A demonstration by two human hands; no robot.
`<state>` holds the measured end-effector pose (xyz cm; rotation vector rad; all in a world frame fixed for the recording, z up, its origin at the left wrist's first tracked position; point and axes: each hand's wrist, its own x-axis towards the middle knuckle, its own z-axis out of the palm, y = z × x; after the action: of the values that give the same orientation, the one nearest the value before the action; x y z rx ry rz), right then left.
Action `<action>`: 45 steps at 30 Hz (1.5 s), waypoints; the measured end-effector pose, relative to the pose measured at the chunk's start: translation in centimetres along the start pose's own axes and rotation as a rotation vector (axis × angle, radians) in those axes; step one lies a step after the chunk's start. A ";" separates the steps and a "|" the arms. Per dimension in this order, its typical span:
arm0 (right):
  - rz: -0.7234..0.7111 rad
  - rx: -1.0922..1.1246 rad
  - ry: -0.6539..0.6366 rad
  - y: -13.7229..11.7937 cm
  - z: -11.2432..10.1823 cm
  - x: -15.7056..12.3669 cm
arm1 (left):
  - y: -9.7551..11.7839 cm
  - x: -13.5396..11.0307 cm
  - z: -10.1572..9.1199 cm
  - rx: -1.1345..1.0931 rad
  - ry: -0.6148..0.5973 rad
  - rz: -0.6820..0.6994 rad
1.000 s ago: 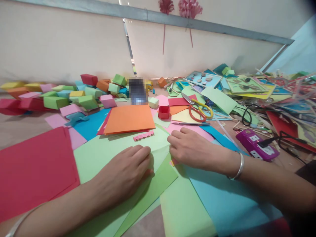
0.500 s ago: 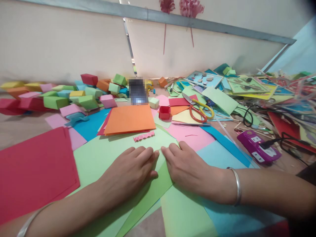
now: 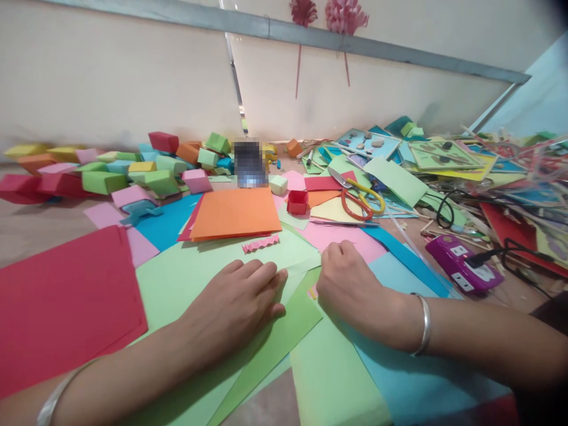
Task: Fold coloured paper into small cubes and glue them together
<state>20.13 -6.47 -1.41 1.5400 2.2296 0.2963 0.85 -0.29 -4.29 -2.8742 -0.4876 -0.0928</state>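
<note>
A red sheet (image 3: 66, 302) lies at the far left, just beside the light green paper (image 3: 190, 272) in the middle of the floor. The left hand (image 3: 235, 302) rests flat on that paper, palm down, fingers spread out straight. Beyond it lie an orange sheet (image 3: 235, 213) and a pink zigzag strip (image 3: 260, 242). The right hand (image 3: 350, 284), a short gap away, is curled at the paper's right edge; whether it pinches the edge cannot be told. Scissors (image 3: 359, 198) and a purple power strip (image 3: 461, 263) lie further right.

Both hands press the light green sheet (image 3: 186, 272) — left hand (image 3: 231, 307) flat, right hand (image 3: 350, 284) curled.
</note>
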 end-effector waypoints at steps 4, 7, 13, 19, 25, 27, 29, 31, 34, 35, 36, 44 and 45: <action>0.082 0.028 0.166 0.2 0.0 -0.1 | 0.1 0.0 -0.1 -0.030 0.009 -0.012; -0.042 0.073 0.260 -0.1 0.3 0.0 | 0.1 0.2 0.0 -0.065 0.001 -0.032; -0.176 0.103 0.166 -0.3 0.7 0.6 | -0.4 1.2 0.7 -0.175 0.038 -0.038; -0.162 0.099 0.164 -0.4 0.8 0.5 | 0.0 0.7 -0.6 0.061 0.081 -0.011; -0.162 0.120 0.156 -0.4 0.5 0.5 | 1.4 -2.0 -1.0 0.150 0.079 -0.079; -0.166 0.119 0.145 -0.3 0.5 0.5 | 1.5 -2.7 -1.1 0.167 0.099 -0.117; -0.168 0.122 0.145 -0.1 0.5 0.5 | 1.3 -2.8 -1.2 0.197 0.116 -0.158; -0.157 0.133 0.166 0.0 0.7 0.5 | 0.9 -2.5 -1.3 0.244 0.136 -0.200; -0.111 0.149 0.237 0.2 1.1 0.7 | 0.1 -1.6 -1.0 0.260 0.163 -0.220; -0.100 0.149 0.268 0.2 1.3 0.8 | -0.1 -1.3 -0.8 0.237 0.160 -0.215; -0.096 0.147 0.300 0.2 1.5 0.8 | -0.3 -1.0 -0.5 0.203 0.149 -0.206; -0.031 0.130 0.528 0.9 2.3 1.6 | -1.1 -0.7 0.3 -0.015 0.282 -0.213; 0.002 0.153 0.543 1.1 2.3 1.7 | -1.3 -0.7 0.3 -0.098 0.357 -0.260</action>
<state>21.61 -4.64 -3.35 1.6928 2.7132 0.6209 -0.19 0.74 -4.34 -2.7783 -0.7938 -0.6748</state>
